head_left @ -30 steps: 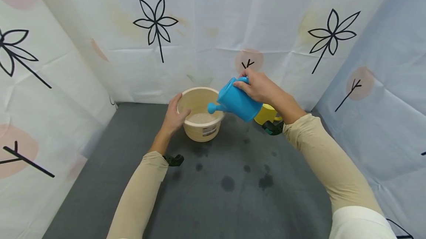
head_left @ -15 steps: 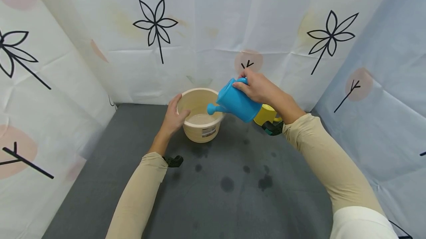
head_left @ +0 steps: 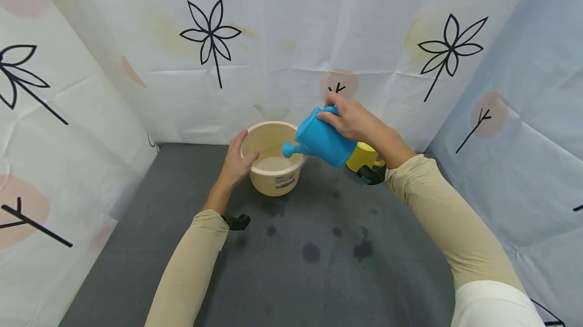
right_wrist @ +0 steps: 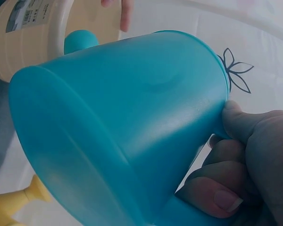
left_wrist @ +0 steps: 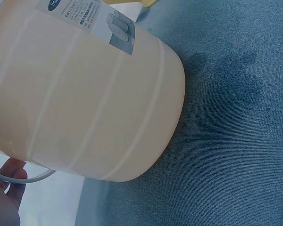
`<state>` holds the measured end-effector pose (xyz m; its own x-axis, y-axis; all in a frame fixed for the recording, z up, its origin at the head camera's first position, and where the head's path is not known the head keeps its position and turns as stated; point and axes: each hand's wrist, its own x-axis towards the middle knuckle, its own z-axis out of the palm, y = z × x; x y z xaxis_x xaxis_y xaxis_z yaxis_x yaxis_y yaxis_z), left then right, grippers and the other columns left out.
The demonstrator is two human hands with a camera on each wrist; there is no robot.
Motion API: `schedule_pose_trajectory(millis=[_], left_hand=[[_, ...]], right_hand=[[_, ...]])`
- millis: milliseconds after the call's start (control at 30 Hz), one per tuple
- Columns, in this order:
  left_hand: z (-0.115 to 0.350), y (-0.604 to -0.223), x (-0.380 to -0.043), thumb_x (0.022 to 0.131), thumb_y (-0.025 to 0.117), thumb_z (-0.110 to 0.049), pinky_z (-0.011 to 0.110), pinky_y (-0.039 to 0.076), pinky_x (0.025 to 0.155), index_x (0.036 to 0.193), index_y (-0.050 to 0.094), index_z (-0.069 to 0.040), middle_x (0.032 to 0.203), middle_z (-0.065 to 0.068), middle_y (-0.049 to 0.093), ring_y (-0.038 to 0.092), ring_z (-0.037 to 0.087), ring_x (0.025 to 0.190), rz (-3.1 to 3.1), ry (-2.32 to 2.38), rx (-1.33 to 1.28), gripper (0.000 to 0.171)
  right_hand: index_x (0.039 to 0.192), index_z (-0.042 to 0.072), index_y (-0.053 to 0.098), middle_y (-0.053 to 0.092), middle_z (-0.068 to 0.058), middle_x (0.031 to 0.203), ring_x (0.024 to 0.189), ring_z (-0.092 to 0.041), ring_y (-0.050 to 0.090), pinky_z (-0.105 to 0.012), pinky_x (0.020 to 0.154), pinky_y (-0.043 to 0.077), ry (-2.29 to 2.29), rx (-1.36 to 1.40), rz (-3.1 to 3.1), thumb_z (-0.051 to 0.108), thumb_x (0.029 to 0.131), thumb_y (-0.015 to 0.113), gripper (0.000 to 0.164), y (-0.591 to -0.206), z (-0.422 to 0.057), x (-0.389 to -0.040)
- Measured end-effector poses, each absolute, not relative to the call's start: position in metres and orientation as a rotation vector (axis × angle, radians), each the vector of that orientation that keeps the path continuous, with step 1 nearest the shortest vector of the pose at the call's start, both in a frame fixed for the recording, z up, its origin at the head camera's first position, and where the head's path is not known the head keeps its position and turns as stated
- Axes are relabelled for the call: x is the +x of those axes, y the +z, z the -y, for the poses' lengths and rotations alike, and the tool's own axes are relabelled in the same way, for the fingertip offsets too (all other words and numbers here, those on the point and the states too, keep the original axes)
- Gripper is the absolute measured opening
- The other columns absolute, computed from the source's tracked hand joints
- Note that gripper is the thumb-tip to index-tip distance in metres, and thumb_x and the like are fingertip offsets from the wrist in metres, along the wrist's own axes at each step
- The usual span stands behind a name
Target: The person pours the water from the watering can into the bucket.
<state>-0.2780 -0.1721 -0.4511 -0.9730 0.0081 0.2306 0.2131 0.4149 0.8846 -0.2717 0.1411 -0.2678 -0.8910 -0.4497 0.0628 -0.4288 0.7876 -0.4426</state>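
My left hand grips the left rim of a cream plastic bucket, thumb over the inside edge. A printed label shows on the bucket's front, and in the left wrist view the fingers are by its pale handle ring. With my right hand I hold a blue watering can by its handle, fingers curled round it. The can is tilted, its round spout head over the bucket's right rim. What lies inside the can is hidden.
Partly behind the blue can and my right wrist stands a yellow watering can on the dark grey table cloth. Dark wet spots mark the cloth in front. White printed curtains enclose the back and sides.
Both hands keep their hold, with the watering can tilted over the bucket throughout. Only a slight shift of the whole head view shows.
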Motion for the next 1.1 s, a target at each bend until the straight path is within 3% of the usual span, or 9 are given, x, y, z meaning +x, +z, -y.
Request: schedule_pose_trajectory(millis=[500, 767, 1100], left_hand=[[0.1726, -0.4528, -0.2784, 0.093, 0.065, -0.014, 0.055, 0.026, 0.125, 0.161, 0.03, -0.007, 0.167, 0.02, 0.023, 0.025, 0.04, 0.154, 2.465, -1.597, -0.208, 0.077], [0.1723, -0.4521, -0.2781, 0.093, 0.065, -0.013, 0.055, 0.025, 0.126, 0.16, 0.03, -0.006, 0.167, 0.02, 0.023, 0.024, 0.039, 0.155, 2.468, -1.594, -0.202, 0.076], [0.172, -0.4511, -0.277, 0.093, 0.065, -0.015, 0.054, 0.025, 0.126, 0.16, 0.029, -0.005, 0.167, 0.02, 0.023, 0.023, 0.039, 0.155, 2.467, -1.604, -0.202, 0.077]], right_hand=[[0.116, 0.004, 0.048, 0.034, -0.007, 0.075, 0.076, -0.029, 0.047, -0.044, 0.075, 0.038, -0.698, -0.763, -2.928, 0.027, 0.107, 0.051, 0.024, -0.265, -0.1392, -0.2716], [0.12, 0.005, 0.052, 0.053, -0.016, 0.09, 0.089, -0.033, 0.053, -0.046, 0.081, 0.04, -0.724, -0.784, -2.929, 0.027, 0.106, 0.054, 0.026, -0.265, -0.1388, -0.2737], [0.12, 0.004, 0.052, 0.054, -0.017, 0.093, 0.089, -0.033, 0.052, -0.046, 0.083, 0.04, -0.733, -0.808, -2.933, 0.026, 0.106, 0.055, 0.026, -0.2646, -0.1381, -0.2752]])
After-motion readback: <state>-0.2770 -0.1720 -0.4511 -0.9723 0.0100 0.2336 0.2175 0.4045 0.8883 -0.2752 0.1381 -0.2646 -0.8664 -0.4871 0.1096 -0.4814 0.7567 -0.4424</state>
